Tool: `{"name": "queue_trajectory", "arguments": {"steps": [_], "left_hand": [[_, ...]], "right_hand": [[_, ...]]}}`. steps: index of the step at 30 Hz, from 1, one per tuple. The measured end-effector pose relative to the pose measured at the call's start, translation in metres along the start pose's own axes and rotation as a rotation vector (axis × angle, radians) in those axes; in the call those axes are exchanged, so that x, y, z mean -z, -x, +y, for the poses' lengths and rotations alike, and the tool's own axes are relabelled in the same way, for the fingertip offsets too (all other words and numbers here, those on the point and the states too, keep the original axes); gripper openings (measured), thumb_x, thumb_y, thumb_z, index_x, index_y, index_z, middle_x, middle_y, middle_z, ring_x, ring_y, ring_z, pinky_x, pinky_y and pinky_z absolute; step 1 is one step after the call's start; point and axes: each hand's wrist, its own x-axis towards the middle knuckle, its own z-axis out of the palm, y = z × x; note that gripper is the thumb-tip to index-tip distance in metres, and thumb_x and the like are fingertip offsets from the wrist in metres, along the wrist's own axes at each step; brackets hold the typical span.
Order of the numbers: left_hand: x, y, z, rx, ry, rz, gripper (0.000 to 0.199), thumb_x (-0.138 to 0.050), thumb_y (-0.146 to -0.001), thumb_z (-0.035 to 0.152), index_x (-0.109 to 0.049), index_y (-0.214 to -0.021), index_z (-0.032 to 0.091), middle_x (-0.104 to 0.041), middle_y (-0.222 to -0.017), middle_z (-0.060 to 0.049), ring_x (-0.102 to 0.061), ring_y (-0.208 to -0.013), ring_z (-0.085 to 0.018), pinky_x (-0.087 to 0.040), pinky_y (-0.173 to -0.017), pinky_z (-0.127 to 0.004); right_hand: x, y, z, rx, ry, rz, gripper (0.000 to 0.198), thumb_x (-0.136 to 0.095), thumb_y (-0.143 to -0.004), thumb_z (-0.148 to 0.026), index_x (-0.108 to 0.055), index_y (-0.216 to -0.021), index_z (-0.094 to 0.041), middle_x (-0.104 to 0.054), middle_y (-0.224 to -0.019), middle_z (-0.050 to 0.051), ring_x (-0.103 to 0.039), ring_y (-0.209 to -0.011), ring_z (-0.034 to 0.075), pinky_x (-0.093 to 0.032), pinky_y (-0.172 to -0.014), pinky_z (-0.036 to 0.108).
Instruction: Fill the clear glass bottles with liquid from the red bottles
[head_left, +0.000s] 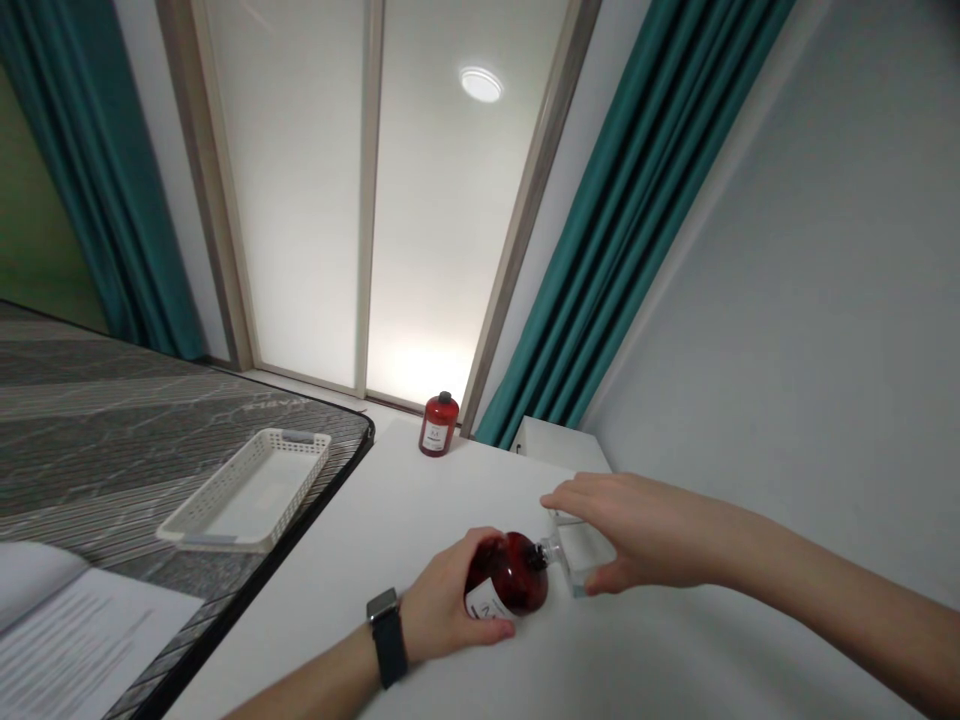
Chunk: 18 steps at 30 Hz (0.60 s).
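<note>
My left hand [450, 600] is wrapped round a dark red bottle [523, 575] with a white label, tilted over to the right. Its uncapped black-looking neck meets the short neck of a clear glass bottle [581, 552], which also lies tilted, mouth toward the red one. Thumb and fingers of my right hand [626, 530] grip the clear bottle from both sides. Whether liquid passes between the two necks I cannot tell. Farther back on the white table [390, 520] a second red bottle [438, 425] stands upright with a dark cap.
To the left, a white perforated basket [251, 490] rests on a grey patterned mat or mattress with a black edge [277, 555]. Open printed pages [90, 640] lie nearer. A small white cabinet [562, 443] stands behind the table, beside a green curtain [600, 260] and the wall.
</note>
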Motion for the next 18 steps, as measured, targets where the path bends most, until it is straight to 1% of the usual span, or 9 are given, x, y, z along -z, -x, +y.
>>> {"name": "queue_trajectory", "arguments": {"steps": [5,13,18], "left_hand": [[-0.0006,-0.0001,0.0017,0.021,-0.02,0.003,0.074,-0.083,-0.068,0.034,-0.044,-0.129,0.023,-0.063,-0.121,-0.009,-0.063,-0.105,-0.028,-0.05,-0.096,-0.042],[-0.0015,-0.002,0.0039,0.015,0.004,-0.003,0.072,-0.083,-0.068,0.037,-0.045,-0.128,0.022,-0.064,-0.12,-0.008,-0.063,-0.103,-0.026,-0.051,-0.094,-0.039],[-0.0039,-0.003,0.0038,0.021,0.038,0.005,0.073,-0.085,-0.066,0.032,-0.045,-0.126,0.022,-0.064,-0.119,-0.007,-0.063,-0.102,-0.025,-0.051,-0.093,-0.038]], "right_hand": [[0.0002,-0.0003,0.0011,0.001,0.017,0.005,0.075,-0.083,-0.068,-0.039,-0.056,-0.136,-0.02,-0.064,-0.129,0.013,-0.06,-0.116,0.036,-0.048,-0.096,0.048],[0.0033,0.0003,-0.0006,0.012,0.028,0.007,0.075,-0.082,-0.068,-0.04,-0.056,-0.135,-0.02,-0.065,-0.128,0.014,-0.061,-0.115,0.037,-0.049,-0.096,0.048],[0.006,-0.0009,-0.0025,0.007,0.041,-0.001,0.074,-0.083,-0.068,-0.038,-0.057,-0.134,-0.019,-0.065,-0.128,0.014,-0.061,-0.115,0.037,-0.049,-0.096,0.049]]}}
